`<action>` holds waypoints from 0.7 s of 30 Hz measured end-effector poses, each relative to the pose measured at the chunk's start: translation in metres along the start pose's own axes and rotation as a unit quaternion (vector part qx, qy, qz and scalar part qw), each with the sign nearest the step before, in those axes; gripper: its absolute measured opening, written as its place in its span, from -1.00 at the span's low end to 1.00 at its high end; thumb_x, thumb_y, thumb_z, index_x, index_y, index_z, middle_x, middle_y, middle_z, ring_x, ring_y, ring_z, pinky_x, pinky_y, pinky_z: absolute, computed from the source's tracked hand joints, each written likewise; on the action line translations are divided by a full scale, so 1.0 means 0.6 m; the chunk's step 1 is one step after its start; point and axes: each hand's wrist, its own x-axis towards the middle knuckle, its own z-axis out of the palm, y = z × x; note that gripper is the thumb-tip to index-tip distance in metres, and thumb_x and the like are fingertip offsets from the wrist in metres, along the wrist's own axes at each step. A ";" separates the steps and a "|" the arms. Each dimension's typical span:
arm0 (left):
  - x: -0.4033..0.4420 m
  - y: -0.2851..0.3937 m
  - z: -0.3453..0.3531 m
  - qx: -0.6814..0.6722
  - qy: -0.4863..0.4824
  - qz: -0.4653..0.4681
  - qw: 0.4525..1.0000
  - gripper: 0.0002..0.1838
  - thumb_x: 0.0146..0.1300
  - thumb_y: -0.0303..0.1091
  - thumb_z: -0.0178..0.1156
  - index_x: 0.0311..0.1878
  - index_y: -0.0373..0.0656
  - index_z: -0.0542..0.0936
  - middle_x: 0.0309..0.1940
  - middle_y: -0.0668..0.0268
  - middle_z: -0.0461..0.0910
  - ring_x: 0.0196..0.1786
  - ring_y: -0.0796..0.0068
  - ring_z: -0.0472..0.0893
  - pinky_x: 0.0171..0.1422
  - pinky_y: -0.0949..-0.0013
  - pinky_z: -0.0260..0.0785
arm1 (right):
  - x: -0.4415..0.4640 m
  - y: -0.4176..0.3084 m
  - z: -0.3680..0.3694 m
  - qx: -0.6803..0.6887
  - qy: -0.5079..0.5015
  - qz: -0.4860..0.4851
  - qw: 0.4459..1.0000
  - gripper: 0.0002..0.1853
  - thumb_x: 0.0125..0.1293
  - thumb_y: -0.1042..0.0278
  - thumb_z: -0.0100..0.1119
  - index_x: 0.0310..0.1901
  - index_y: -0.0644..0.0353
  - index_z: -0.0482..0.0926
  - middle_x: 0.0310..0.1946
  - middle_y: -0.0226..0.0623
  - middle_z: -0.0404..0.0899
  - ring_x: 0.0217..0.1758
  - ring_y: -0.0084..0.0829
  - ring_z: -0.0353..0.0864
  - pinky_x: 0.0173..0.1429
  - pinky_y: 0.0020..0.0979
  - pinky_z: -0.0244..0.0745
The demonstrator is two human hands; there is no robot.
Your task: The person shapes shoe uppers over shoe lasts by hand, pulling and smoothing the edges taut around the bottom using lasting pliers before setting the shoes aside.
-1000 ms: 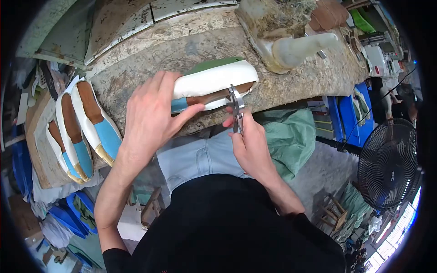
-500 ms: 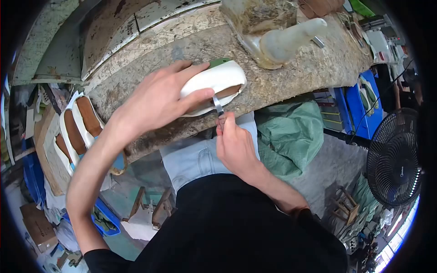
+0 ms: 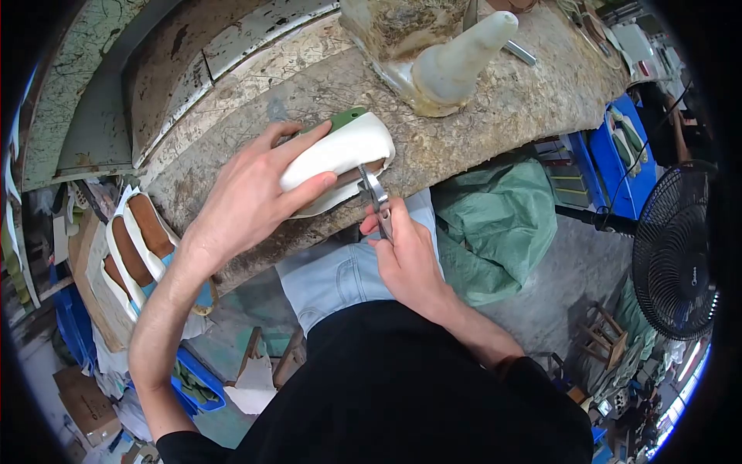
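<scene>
A white shoe upper (image 3: 348, 147) is stretched over a green shoe last (image 3: 349, 117), lying on its side on the workbench. My left hand (image 3: 259, 178) wraps over the shoe, fingers on its far side and thumb along the near edge. A brown insole shows at the opening of the upper. My right hand (image 3: 410, 259) is closed round the handles of metal pincers (image 3: 377, 190). Their jaws are at the upper's near edge, by the insole; whether they grip the material I cannot make out.
A pale horn-shaped stand (image 3: 456, 73) rises from the worn workbench (image 3: 510, 116), with a metal rod (image 3: 519, 52) beside it. Several white shoe uppers with brown insoles (image 3: 130, 243) sit at left. A green sack (image 3: 495, 232), blue crate (image 3: 622, 162) and black fan (image 3: 676, 255) are at right.
The pincers have turned, so their curved jaws show more clearly at the upper's edge. My view has shifted slightly, and my left hand still holds the shoe.
</scene>
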 end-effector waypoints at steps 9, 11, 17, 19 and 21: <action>0.009 0.004 -0.012 -0.011 -0.049 -0.027 0.998 -0.24 0.55 0.23 0.21 0.67 0.06 0.43 0.45 -0.08 0.53 0.34 -0.18 0.65 0.48 -0.04 0.50 | 0.004 -0.017 0.011 -0.227 0.021 0.004 0.974 -0.75 0.42 0.67 0.05 0.10 0.39 0.39 -0.19 0.19 0.71 -0.18 0.24 0.76 -0.14 0.10 0.60; 0.029 -0.005 -0.004 0.084 -0.022 0.038 0.996 -0.25 0.60 0.22 0.16 0.68 0.01 0.40 0.48 -0.02 0.47 0.47 -0.11 0.53 0.63 0.03 0.33 | 0.016 -0.028 0.011 -0.240 0.017 0.000 0.971 -0.75 0.43 0.65 0.07 0.11 0.38 0.39 -0.17 0.23 0.72 -0.15 0.29 0.74 -0.12 0.13 0.59; 0.081 0.030 0.000 0.005 -0.077 0.067 0.995 -0.29 0.65 0.16 0.10 0.64 -0.11 0.42 0.41 -0.10 0.50 0.40 -0.11 0.56 0.53 0.05 0.38 | -0.002 0.010 -0.035 -0.054 -0.028 -0.043 0.997 -0.65 0.39 0.69 -0.02 0.19 0.38 0.36 -0.24 0.14 0.68 -0.19 0.21 0.73 -0.11 0.06 0.59; 0.068 0.024 -0.001 0.043 -0.031 0.077 0.996 -0.35 0.66 0.07 0.15 0.59 -0.18 0.46 0.30 -0.14 0.58 0.29 -0.09 0.65 0.43 0.05 0.48 | -0.039 0.024 -0.039 0.024 0.006 -0.030 0.999 -0.60 0.35 0.73 -0.12 0.21 0.34 0.38 -0.31 -0.12 0.61 -0.33 -0.17 0.66 -0.18 -0.20 0.58; 0.046 0.015 -0.012 -0.052 0.131 0.043 0.989 -0.37 0.66 0.07 0.14 0.47 -0.30 0.54 0.22 -0.20 0.66 0.16 -0.09 0.74 0.31 0.01 0.58 | -0.076 0.031 -0.051 0.116 0.013 0.079 0.990 -0.59 0.36 0.72 -0.13 0.21 0.29 0.41 -0.31 -0.28 0.59 -0.33 -0.40 0.63 -0.26 -0.34 0.53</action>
